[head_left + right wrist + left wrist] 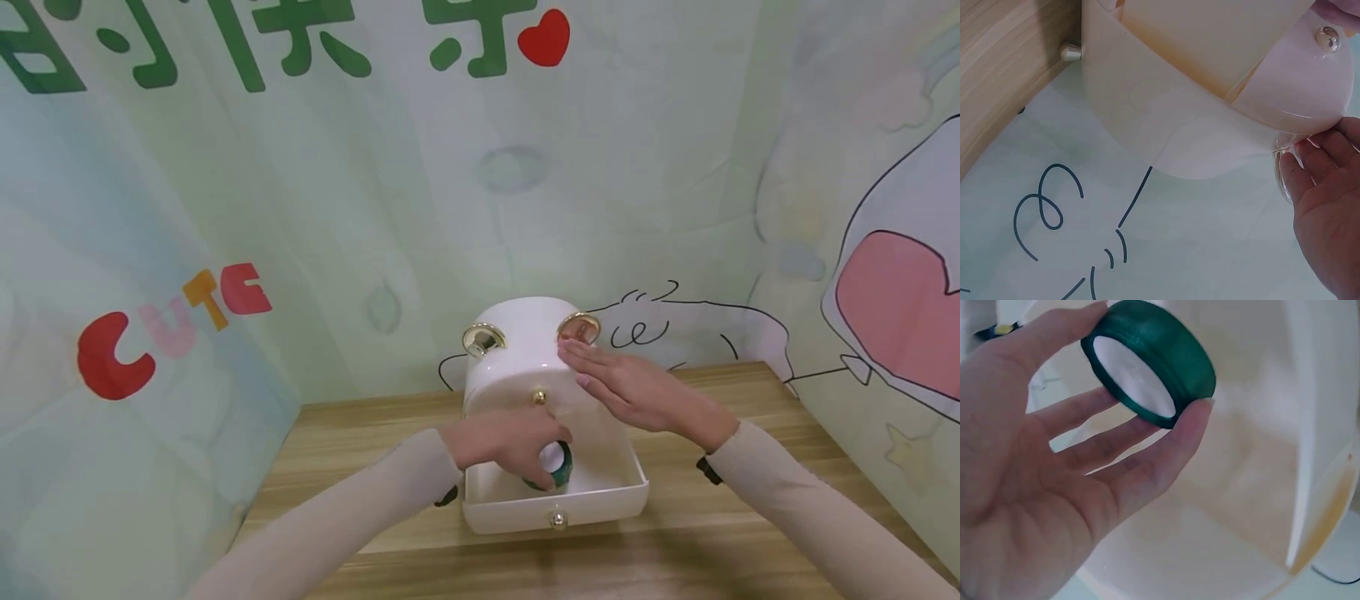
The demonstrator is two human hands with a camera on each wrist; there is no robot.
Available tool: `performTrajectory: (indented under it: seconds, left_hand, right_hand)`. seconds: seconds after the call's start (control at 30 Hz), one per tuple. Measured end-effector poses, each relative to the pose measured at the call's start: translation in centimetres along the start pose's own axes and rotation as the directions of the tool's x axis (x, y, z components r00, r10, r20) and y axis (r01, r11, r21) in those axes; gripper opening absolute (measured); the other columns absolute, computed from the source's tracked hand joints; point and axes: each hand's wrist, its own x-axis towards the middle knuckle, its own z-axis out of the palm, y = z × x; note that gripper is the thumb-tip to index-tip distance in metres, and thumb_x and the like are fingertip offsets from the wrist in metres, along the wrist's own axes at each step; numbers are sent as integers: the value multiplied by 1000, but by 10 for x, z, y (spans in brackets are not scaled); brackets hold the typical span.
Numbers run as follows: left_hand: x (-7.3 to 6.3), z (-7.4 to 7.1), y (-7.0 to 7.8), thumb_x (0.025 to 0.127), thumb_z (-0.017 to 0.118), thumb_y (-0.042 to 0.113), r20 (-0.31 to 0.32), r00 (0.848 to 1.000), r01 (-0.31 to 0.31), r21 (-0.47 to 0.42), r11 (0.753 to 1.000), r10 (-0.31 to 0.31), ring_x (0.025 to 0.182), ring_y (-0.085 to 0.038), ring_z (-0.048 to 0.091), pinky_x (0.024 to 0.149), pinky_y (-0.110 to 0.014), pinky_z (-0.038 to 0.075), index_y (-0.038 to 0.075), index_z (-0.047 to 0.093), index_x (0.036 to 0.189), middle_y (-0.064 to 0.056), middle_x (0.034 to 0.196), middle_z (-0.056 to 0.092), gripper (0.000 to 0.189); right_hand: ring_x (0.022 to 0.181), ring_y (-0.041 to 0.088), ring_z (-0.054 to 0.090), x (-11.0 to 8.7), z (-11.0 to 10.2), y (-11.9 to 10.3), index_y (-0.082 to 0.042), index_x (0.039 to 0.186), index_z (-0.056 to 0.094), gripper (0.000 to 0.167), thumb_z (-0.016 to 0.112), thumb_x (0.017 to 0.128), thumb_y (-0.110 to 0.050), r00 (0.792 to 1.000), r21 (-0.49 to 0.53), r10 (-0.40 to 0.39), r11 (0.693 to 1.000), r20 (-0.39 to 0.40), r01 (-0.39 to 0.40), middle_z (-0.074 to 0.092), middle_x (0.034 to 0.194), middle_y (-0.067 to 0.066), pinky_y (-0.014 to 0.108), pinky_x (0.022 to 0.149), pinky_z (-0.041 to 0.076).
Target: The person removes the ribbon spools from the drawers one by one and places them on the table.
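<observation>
My left hand (517, 442) reaches into the pulled-out lower drawer (480, 518) of a white storage box (528, 329). Between its thumb and fingertips it holds a roll of green ribbon (1175, 353), whose white centre faces the palm in the left wrist view. Extended fingers of my right hand (637, 387) rest on the box's top, at the right gold-rimmed ear (581, 323). The right wrist view has those fingertips right beside that ear, at the box's curved edge.
A matching ear (483, 337) sits at the top left of the box. Gold knobs mark the upper front (539, 396) and the drawer front. Under the box is a wood-grain table (375, 475); a printed cloth backdrop (390, 208) hangs close behind and along both sides.
</observation>
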Motion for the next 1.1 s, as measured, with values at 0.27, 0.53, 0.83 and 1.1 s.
performTrajectory:
  seconds: [0.27,0.53,0.83,1.1]
  left_hand:
    - [-24,-18,-1,89,81,40,-49,998,-35,-23,999,33,96,-9,62,87,-22,51,14,68,135,2,114,75,54]
    - [-51,-33,-4,88,81,32,-146,989,-32,-96,995,17,100,-13,65,90,-26,53,10,69,131,-1,114,74,50]
    - [-85,-38,-17,89,79,34,-239,962,71,-239,968,-129,112,-22,63,94,-36,54,8,63,142,-8,130,69,61]
    - [-112,-34,-39,90,79,33,-313,932,96,-276,956,-184,112,-20,63,93,-34,55,4,63,141,-10,132,68,60]
  right_hand:
    - [159,28,35,-1,-2,-1,-12,162,39,53,44,113,-29,1000,16,9,1000,3,-9,34,172,5,53,123,39]
    - [159,28,36,0,-1,-2,-13,162,39,52,44,113,-30,1000,13,16,1000,-1,-16,34,171,5,54,122,40]
    - [159,27,36,1,-3,-1,-13,162,40,52,44,113,-31,1000,27,24,999,-3,-24,35,171,3,53,124,38]
    - [158,28,37,1,-2,0,-13,161,40,51,43,113,-30,1000,8,15,1000,0,-15,36,170,4,54,123,39]
